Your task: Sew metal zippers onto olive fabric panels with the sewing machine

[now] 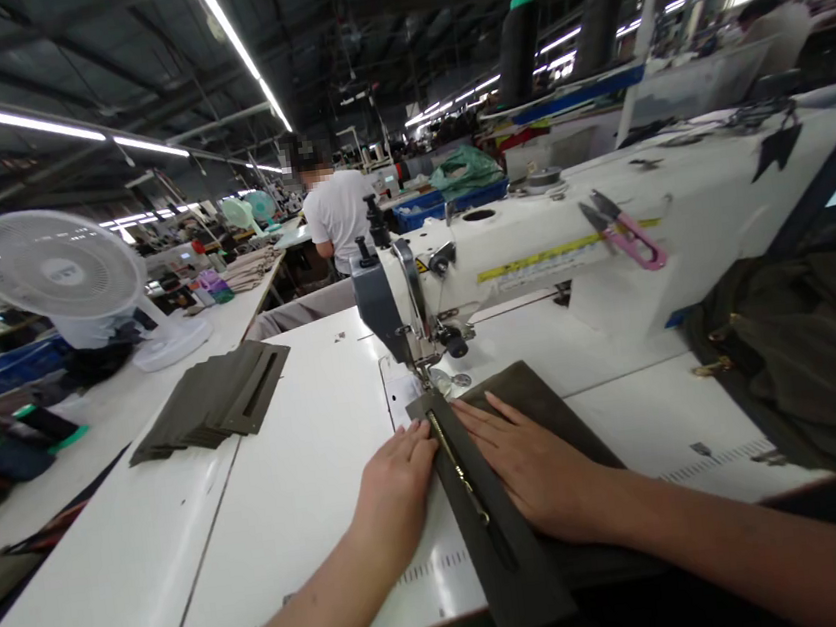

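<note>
A dark olive fabric strip (490,547) with a brass-toothed zipper (460,467) set in its slot runs from the sewing machine's needle area toward me. My left hand (395,492) rests at the strip's left edge, fingertips touching it, fingers slightly bent and not gripping. On the right side, my right hand (537,461) lies flat with fingers stretched out, over the strip's edge and a larger olive fabric piece (521,387). The presser foot (425,378) of the white sewing machine (530,240) stands at the strip's far end.
Stacked olive pieces (209,403) lie on the left of the table. Behind them stands a white fan (61,264). Pink-handled thread snips (624,230) sit on the machine arm. A bulky olive bag (816,359) is at right. A person in white (338,212) works beyond.
</note>
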The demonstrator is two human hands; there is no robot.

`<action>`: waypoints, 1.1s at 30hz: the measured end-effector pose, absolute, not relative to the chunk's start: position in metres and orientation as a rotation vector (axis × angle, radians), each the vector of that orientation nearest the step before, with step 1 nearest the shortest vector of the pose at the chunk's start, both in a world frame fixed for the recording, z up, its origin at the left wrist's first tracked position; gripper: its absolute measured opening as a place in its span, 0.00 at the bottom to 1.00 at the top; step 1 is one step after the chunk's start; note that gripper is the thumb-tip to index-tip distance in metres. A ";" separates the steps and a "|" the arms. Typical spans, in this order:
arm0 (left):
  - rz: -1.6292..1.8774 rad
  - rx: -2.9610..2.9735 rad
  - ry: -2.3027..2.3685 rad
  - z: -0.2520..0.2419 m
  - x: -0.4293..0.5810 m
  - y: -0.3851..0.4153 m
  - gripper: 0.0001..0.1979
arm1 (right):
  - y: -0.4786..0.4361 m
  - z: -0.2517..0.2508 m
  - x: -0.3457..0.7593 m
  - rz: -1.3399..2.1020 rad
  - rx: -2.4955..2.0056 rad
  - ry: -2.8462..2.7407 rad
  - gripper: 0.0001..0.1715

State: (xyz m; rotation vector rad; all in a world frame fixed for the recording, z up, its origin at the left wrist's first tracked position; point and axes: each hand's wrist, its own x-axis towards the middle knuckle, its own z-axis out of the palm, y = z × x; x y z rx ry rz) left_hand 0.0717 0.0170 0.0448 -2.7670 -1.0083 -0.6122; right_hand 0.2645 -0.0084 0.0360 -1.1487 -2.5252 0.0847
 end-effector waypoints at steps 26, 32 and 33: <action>-0.397 -2.763 -0.910 0.041 0.051 0.029 0.20 | 0.001 0.037 0.246 0.242 -1.263 -2.271 0.30; -0.377 -2.758 -0.942 0.046 0.052 0.028 0.21 | 0.000 0.035 0.247 0.245 -1.257 -2.245 0.31; -0.370 -2.754 -0.939 0.047 0.052 0.028 0.21 | 0.000 0.034 0.247 0.238 -1.259 -2.239 0.31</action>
